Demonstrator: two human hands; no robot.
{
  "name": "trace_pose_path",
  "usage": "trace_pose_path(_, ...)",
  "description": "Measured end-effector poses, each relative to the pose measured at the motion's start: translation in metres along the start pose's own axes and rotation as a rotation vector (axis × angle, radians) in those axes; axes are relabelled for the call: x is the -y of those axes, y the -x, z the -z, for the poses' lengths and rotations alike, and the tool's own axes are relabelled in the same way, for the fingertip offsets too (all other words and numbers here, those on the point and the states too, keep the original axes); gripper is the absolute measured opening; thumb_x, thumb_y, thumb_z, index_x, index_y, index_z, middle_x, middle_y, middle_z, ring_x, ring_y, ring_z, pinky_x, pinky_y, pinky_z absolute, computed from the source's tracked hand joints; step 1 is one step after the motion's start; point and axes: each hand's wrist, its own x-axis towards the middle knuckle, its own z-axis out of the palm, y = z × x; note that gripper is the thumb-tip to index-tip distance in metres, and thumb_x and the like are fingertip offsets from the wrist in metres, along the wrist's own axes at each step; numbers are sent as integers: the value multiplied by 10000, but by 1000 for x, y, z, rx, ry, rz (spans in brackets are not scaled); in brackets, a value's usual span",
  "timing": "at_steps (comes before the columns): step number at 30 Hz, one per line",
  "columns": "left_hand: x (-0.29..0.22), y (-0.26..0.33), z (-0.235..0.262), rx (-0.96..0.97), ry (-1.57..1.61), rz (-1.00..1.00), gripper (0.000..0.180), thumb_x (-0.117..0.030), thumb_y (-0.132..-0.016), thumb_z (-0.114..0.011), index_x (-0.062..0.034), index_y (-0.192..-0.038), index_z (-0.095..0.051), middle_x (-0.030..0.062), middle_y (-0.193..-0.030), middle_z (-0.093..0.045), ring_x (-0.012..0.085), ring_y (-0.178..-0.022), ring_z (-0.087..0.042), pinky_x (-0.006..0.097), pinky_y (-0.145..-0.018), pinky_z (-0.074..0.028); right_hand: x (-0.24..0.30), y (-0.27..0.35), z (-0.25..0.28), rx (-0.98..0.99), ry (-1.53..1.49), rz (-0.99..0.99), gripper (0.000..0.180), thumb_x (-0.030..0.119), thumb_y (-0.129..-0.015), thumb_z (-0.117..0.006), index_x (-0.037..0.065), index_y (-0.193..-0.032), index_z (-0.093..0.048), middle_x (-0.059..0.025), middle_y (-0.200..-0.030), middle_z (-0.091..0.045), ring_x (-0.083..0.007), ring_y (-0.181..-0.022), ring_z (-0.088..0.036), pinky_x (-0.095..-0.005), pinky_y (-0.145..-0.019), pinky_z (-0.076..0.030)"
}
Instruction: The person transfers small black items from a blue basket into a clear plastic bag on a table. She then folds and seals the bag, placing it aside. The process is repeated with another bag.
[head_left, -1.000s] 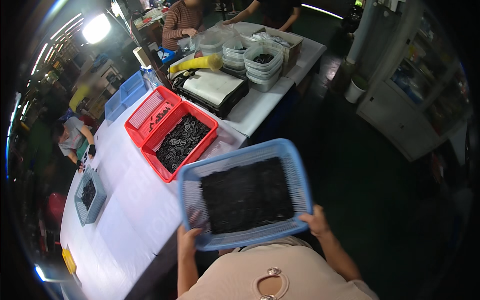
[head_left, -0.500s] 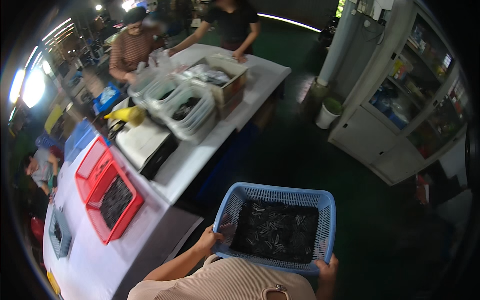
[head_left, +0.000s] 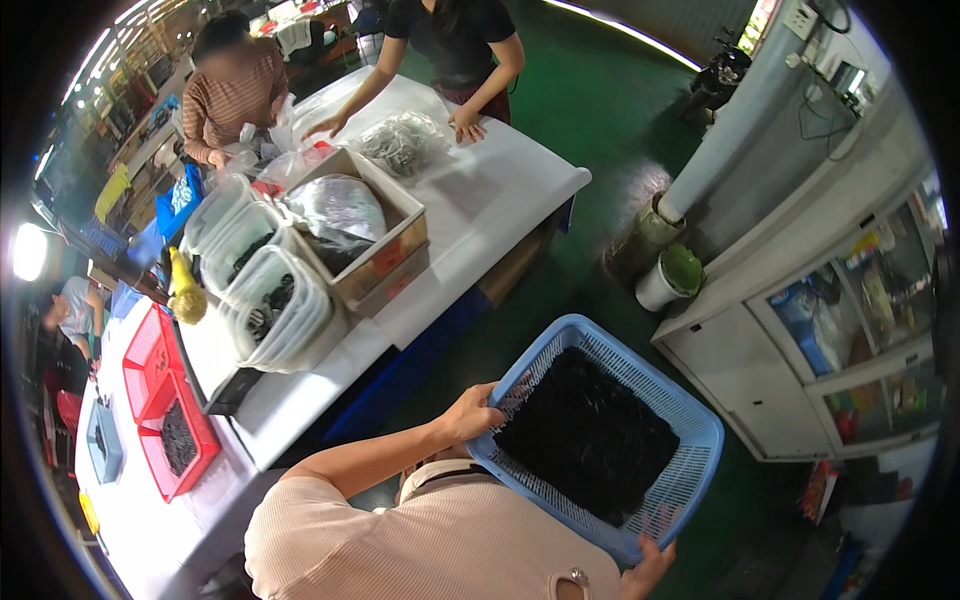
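A light-blue plastic basket (head_left: 692, 412) with slotted walls is carried in front of my body, turned at an angle. Inside lies a dark heap of small thin black pieces (head_left: 590, 435), too fine to name. My left hand (head_left: 470, 412) is closed on the rim at the left corner, thumb over the edge. At the near right corner, my right hand (head_left: 650, 566) grips the rim, its fingers partly hidden by the basket wall.
To the left stands a white-covered table (head_left: 290, 425) with red baskets (head_left: 190, 435), clear tubs (head_left: 275, 330) and a box (head_left: 400, 235). Two people work behind it. On the right are a cabinet (head_left: 735, 385), a white bucket (head_left: 670, 280) and a pipe (head_left: 735, 125).
Still in both hands, the basket has turned clockwise and shifted right in the view. Pale pieces visible on the heap before hardly show now. My view of the table has shifted too.
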Motion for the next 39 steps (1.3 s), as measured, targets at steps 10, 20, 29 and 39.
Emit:
trace_pose_path(10, -66, -119, -32, -559, 300, 62, 549, -54, -630, -535, 12, -1175, -530, 140, -899, -599, 209, -839, -565, 313, -789, -452, 133, -324, -130, 686, 95, 189, 536, -54, -616, -474, -89, -1150, -500, -145, -1008, -592, -233, -886, -586, -330, -825, -456)
trace_pose_path(20, -90, -218, 50, -1014, 577, -94, 556, 46, -596, -486, 30, -1147, -556, 112, -926, -640, 167, -834, -595, 257, -764, -459, 236, -409, -391, 1075, 408, 354, 547, -64, -621, -522, -48, -1167, -541, -93, -1023, -611, -185, -896, -577, -291, -839, -431)
trace_pose_path(29, -128, -304, 91, -1351, 566, 44, 466, 17, -600, -510, 17, -1057, -598, 41, -759, -606, 94, -594, -495, 225, -540, -389, 291, -457, -576, 1358, 299, 258, 409, -62, -718, -571, -70, -1126, -550, -108, -1005, -614, -174, -888, -565, -296, -831, -431)
trace_pose_path(39, -98, -455, 60, -1870, 752, 46, 421, 39, -559, -502, 34, -970, -593, 60, -879, -596, 163, -783, -573, 259, -708, -463, 278, -537, -805, 1837, 587, 621, 348, 78, -747, -652, -33, -1070, -583, -130, -955, -644, -180, -859, -598, -311, -798, -456)
